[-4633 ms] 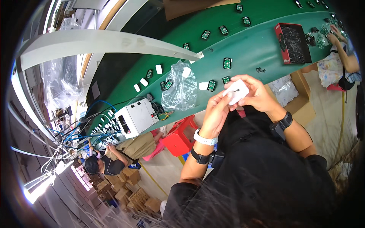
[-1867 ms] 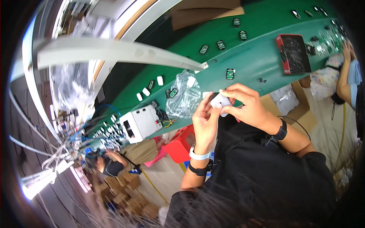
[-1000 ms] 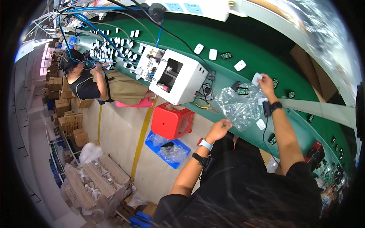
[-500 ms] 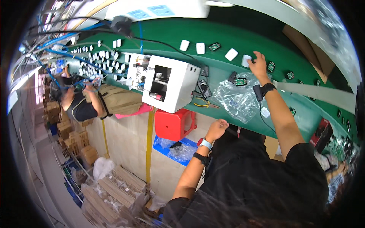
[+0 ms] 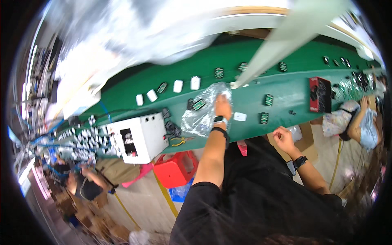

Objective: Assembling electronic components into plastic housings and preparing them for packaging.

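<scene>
We had our left hand (image 5: 222, 107) over the right side of the clear plastic bag (image 5: 199, 121), fingers reaching to a white piece (image 5: 225, 94) at its upper right edge; blur left us unable to tell whether they had gripped it. Our right hand (image 5: 283, 139) hung well to the right of the bag, fingers loosely curled around nothing that we could see.

We judged the work to be partway along. Four white-faced pieces (image 5: 178, 85) lay beyond the bag and to its left, seemingly covered, though we could not see their undersides. Much appeared left: a bare-boarded unit (image 5: 199, 104) lay at the bag's upper left, and more open units (image 5: 268, 99) lay uncovered to its right, some beyond it. A loose white cover (image 5: 240, 116) sat just right of the bag.

Farther right of the bag, a red-sided box (image 5: 313, 87) held a dark mass, too small to make out. Below and to the right, a cardboard box (image 5: 309, 149) held whitish wrapping. Below the bag and to its left, a blue tray (image 5: 176, 197) showed clear plastic inside.
</scene>
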{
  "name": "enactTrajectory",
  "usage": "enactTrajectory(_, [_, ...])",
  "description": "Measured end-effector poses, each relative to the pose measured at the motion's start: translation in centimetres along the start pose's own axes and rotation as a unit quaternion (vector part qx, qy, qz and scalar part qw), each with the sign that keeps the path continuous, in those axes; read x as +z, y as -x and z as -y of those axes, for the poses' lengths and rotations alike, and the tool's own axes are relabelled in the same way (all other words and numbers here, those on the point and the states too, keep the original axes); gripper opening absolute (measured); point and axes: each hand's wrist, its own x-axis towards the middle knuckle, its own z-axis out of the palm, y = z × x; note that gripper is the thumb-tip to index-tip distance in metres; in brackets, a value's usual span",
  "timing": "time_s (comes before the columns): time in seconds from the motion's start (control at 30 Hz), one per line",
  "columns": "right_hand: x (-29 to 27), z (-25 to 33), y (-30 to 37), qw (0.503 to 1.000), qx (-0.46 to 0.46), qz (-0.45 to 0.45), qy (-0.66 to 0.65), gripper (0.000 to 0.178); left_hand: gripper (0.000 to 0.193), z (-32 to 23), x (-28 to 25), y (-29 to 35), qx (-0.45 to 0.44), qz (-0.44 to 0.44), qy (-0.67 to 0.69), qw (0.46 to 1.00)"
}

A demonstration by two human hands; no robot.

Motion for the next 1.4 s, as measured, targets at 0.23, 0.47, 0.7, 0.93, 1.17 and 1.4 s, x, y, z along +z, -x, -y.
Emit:
enactTrajectory(0.23, [-6.3,-12.8,4.1,0.992,0.093,-0.082,0.030,0.002,0.032,-0.1,-1.4,-1.4,-0.076,0.093,-0.072,0.990])
enactTrajectory(0.47, [-9.4,-24.1,1.6,0.974,0.118,-0.178,0.080,0.010,0.025,-8.0,-3.3,0.1,-0.181,-0.040,0.053,0.981])
enactTrajectory(0.7, [-8.9,-26.5,-2.0,0.975,0.133,-0.174,0.032,0.016,0.016,-14.1,-4.0,11.8,-0.283,-0.040,0.366,0.886])
enactTrajectory(0.93, [-8.0,-27.6,-2.9,0.978,0.105,-0.168,0.062,0.016,0.017,-19.7,-3.8,16.5,-0.264,0.094,0.402,0.872])
enactTrajectory(1.17, [-8.8,-25.5,-3.6,0.976,0.094,-0.131,0.148,0.015,0.018,-19.8,-6.2,14.5,-0.276,0.052,0.364,0.888])
enactTrajectory(1.4, [-9.5,-26.1,-4.5,0.972,0.039,-0.078,0.218,0.012,0.020,-22.2,-7.0,13.2,-0.261,0.065,0.379,0.885])
